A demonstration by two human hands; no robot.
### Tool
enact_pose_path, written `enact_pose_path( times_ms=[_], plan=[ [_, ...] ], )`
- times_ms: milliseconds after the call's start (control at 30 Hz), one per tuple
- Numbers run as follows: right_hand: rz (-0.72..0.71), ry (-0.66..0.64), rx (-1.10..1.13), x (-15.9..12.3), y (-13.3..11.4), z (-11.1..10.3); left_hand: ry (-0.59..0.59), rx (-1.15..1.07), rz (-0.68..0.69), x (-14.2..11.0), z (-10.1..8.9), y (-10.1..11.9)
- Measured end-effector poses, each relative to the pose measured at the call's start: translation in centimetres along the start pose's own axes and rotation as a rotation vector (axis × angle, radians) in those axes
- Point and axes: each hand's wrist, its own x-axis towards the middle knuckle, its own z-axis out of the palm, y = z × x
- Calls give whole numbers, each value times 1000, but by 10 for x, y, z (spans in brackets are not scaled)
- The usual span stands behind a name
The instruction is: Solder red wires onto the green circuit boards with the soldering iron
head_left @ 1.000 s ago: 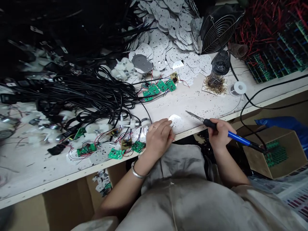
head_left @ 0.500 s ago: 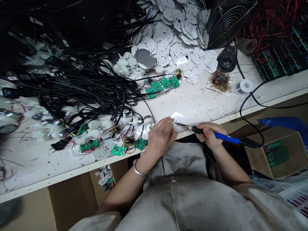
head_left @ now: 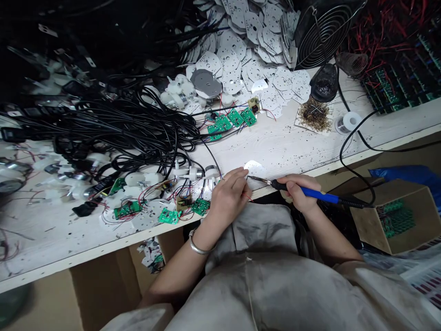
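Note:
My right hand [head_left: 298, 193] is shut on a blue-handled soldering iron [head_left: 315, 196], and its thin metal tip [head_left: 258, 180] reaches left to just beside my left fingertips. My left hand [head_left: 229, 195] rests at the front edge of the white-painted workbench [head_left: 289, 151], fingers drawn together. A thin wire and a shiny white perforated plate [head_left: 254, 166] lie near those fingers. I cannot tell whether the fingers pinch anything. Green circuit boards [head_left: 200, 207] with red wires lie just left of my left hand.
Tangled black cables [head_left: 138, 133] cover the bench's left side. Behind lies a heap of white perforated plates [head_left: 237, 59], with a solder spool [head_left: 347, 122] and brass shavings [head_left: 313, 115] at right. A cardboard box of green boards [head_left: 396, 220] stands below right.
My right hand has swung the iron from a slanted angle to nearly level, bringing its tip left to my left fingertips. My left hand has barely moved, and the view has shifted slightly.

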Motion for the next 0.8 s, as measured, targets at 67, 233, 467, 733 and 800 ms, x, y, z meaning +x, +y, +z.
enact_pose_path(
  times_ms=[67, 233, 467, 733, 800],
  plan=[
    [14, 17, 4, 1, -1, 0, -3, -8, -3, -1, 0, 0],
    [6, -2, 16, 2, -3, 0, -25, -40, -34, -3, 1, -1],
    [51, 34, 42, 0, 0, -1, 0, -26, -28, -2, 2, -1],
    [92, 10, 42, 1, -6, 1, 4, -18, -28, -2, 3, -2],
    [122, 42, 78, 0, -5, 2, 6, -18, -24, -2, 2, -2]
  ],
)
